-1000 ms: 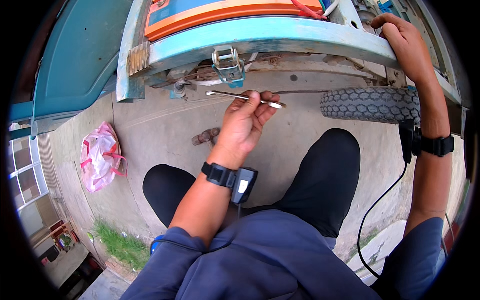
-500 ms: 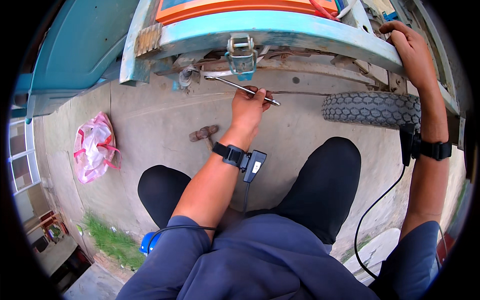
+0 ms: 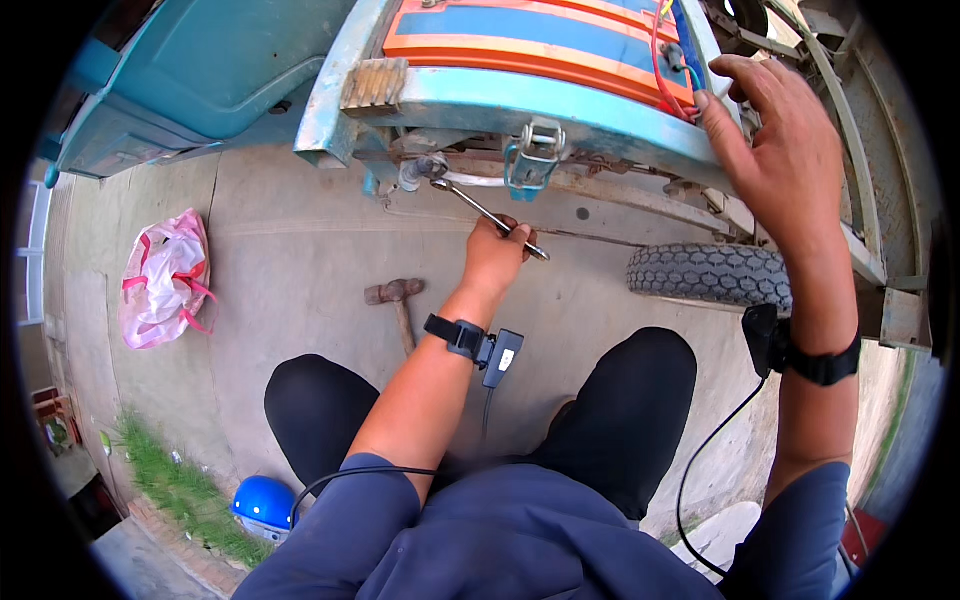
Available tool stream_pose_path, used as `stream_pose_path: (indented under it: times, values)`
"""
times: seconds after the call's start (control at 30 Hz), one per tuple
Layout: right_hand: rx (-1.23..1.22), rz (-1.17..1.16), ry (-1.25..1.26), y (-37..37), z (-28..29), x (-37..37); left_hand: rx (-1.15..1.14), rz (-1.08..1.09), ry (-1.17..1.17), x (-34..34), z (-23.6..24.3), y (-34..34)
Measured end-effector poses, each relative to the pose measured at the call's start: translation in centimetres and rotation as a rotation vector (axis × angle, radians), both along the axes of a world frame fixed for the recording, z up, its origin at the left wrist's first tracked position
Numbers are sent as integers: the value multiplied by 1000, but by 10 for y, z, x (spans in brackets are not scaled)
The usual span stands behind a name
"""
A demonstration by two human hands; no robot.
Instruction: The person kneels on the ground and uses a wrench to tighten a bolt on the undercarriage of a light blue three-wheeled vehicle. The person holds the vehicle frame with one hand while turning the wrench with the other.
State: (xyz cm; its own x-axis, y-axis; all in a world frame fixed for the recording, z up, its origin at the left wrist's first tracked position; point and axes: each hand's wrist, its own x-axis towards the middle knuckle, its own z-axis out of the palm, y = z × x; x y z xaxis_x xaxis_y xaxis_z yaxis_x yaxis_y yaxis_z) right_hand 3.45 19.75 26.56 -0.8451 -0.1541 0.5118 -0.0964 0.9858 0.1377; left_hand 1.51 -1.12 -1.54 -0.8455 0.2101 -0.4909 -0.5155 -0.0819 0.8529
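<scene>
My left hand [image 3: 497, 250] is closed round a long silver wrench [image 3: 467, 200]; the wrench's far end touches or lies just beside a grimy metal fitting [image 3: 416, 172] under the pale-blue frame [image 3: 550, 98], left of a hinged latch [image 3: 535, 160]. My right hand [image 3: 770, 155] reaches over the frame's right side, fingers apart and curved, the thumb beside red and other coloured wires [image 3: 667, 92] at the end of an orange-and-blue battery case [image 3: 520, 38]. Whether the thumb touches a wire I cannot make out.
A treaded tyre [image 3: 705, 272] lies below the frame at right. A hammer [image 3: 395, 293] rests on the concrete before my knees. A pink-white bag [image 3: 165, 275] and a blue helmet [image 3: 262, 505] lie at left, near grass. A teal body panel [image 3: 190, 75] stands upper left.
The view has shifted, showing more battery. My left hand has carried the wrench's end up to the fitting. My right hand has loosened from the frame's edge and moved in toward the wires.
</scene>
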Motion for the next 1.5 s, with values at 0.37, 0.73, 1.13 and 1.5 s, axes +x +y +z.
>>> stream_pose_path:
  times: [0.37, 0.73, 1.13, 1.5]
  values:
    - [-94, 259, -233, -99, -12, -67, 34, 11, -27, -1, 7, 3]
    - [-165, 427, -96, -117, -40, -65, 71, 92, 21, 3, -1, 9]
    - [-219, 325, -157, -127, -37, -65, 210, -2, -80, 3, 27, 1]
    - [-248, 286, -321, -130, -30, -77, 479, -68, -185, 0, 45, -6]
